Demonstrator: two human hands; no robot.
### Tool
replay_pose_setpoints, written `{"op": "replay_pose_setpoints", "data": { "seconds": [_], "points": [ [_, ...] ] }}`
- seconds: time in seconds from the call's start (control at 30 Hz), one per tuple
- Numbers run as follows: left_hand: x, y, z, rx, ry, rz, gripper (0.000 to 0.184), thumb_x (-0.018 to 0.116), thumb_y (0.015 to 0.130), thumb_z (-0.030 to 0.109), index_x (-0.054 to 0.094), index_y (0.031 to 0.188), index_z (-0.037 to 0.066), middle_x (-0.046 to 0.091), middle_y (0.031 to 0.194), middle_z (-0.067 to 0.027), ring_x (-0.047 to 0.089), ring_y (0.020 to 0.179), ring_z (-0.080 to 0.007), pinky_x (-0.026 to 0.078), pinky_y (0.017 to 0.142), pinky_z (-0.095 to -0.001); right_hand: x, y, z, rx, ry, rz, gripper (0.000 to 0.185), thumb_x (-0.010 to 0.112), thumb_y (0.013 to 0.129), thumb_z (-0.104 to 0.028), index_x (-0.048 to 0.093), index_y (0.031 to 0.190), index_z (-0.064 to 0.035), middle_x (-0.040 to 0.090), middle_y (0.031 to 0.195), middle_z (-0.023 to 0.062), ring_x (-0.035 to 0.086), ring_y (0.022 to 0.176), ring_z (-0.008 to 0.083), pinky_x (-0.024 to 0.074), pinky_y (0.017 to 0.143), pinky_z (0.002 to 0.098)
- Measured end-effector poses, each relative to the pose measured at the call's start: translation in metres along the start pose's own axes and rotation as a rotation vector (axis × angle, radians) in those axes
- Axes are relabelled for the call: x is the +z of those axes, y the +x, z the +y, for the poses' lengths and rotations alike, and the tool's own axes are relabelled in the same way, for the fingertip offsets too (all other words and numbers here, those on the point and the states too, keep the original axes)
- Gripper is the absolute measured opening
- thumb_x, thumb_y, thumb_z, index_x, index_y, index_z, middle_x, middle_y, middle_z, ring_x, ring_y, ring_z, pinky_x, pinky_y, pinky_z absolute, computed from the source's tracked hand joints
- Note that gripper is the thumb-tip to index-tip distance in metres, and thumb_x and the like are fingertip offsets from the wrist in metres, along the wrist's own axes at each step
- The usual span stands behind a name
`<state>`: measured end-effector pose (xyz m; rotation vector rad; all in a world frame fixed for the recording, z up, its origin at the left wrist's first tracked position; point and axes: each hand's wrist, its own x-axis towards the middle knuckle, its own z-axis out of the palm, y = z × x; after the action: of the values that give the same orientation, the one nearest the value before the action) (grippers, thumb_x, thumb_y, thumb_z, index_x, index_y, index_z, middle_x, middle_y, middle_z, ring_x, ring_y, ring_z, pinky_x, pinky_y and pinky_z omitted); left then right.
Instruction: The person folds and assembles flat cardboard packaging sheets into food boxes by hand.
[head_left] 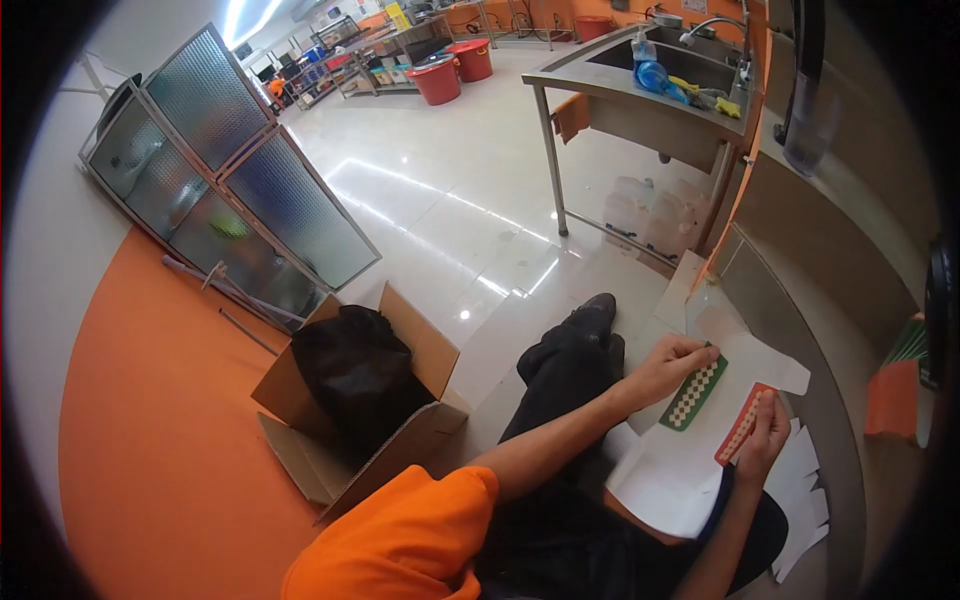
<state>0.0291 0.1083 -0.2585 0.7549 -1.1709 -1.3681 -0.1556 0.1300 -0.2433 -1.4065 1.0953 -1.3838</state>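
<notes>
Carton [663, 490]: plain white inside
My green card [694, 393]: checkered in pale diamonds, over the carton
My red card [743, 428]: banded with pale diamonds, over the carton
My sleeve [400, 530]: solid orange, left of the carton
My trousers [558, 382]: black

Green card [695, 396] in left hand [670, 368] — red card [738, 432] in right hand [766, 435] — white box [668, 490] beneath.

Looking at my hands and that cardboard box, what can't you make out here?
All in the head view:
Bottom of the cardboard box: hidden by the black bundle.
Part of the green card: covered by the left hand.
Part of the red card: covered by the right hand.
Far shelf goods: too small.
</notes>
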Motion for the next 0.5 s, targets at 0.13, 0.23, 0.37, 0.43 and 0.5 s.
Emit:
{"op": "replay_pose_setpoints", "data": {
  "seconds": [0.13, 0.23, 0.37, 0.43, 0.5],
  "points": [
    [-0.001, -0.002, 0.004, -0.069, 0.013, 0.007, 0.034, 0.053, 0.093, 0.025, 0.064, 0.073, 0.000, 0.056, 0.062, 0.0045, 0.049, 0.055, -0.0002, 0.038, 0.049, -0.0162, -0.005, 0.000, 0.007, 0.048, 0.067, -0.020, 0.032, 0.040, 0.097, -0.021, 0.057, 0.082, 0.0015, 0.058, 0.068, 0.0009, 0.051, 0.058, 0.0037, 0.0427, 0.056, 0.0199],
    [0.003, -0.004, 0.008, -0.062, 0.012, 0.022, 0.033, 0.054, 0.092, 0.025, 0.063, 0.070, 0.001, 0.055, 0.061, 0.0053, 0.047, 0.053, 0.0003, 0.036, 0.046, -0.0163, -0.003, -0.002, 0.003, 0.095, 0.098, 0.002, 0.033, 0.040, 0.097, -0.022, 0.057, 0.082, 0.0018, 0.057, 0.067, 0.0016, 0.052, 0.057, 0.0047, 0.0433, 0.057, 0.0201],
    [0.008, -0.005, 0.011, -0.032, 0.022, 0.003, 0.034, 0.055, 0.091, 0.025, 0.061, 0.067, 0.002, 0.053, 0.060, 0.0057, 0.045, 0.052, 0.0002, 0.034, 0.045, -0.0184, 0.016, 0.000, -0.007, 0.059, 0.164, 0.268, 0.035, 0.040, 0.097, -0.026, 0.057, 0.082, 0.0014, 0.056, 0.065, 0.0015, 0.052, 0.055, 0.0053, 0.0441, 0.056, 0.0201],
    [0.004, -0.003, 0.000, -0.010, -0.004, -0.041, 0.035, 0.055, 0.091, 0.024, 0.058, 0.065, 0.002, 0.052, 0.059, 0.0058, 0.043, 0.052, -0.0004, 0.034, 0.046, -0.0195, 0.019, 0.000, -0.011, 0.126, 0.207, 0.304, 0.035, 0.041, 0.097, -0.027, 0.056, 0.081, 0.0001, 0.056, 0.065, 0.0013, 0.053, 0.056, 0.0050, 0.0446, 0.056, 0.0200],
    [0.003, -0.001, -0.003, -0.013, -0.001, -0.061, 0.037, 0.054, 0.092, 0.023, 0.056, 0.062, 0.002, 0.050, 0.058, 0.0060, 0.043, 0.053, -0.0009, 0.033, 0.047, -0.0205, 0.012, 0.002, -0.006, 0.161, 0.186, 0.234, 0.035, 0.042, 0.097, -0.028, 0.055, 0.079, -0.0010, 0.056, 0.066, 0.0013, 0.053, 0.056, 0.0046, 0.0450, 0.056, 0.0200]
  ]
}}
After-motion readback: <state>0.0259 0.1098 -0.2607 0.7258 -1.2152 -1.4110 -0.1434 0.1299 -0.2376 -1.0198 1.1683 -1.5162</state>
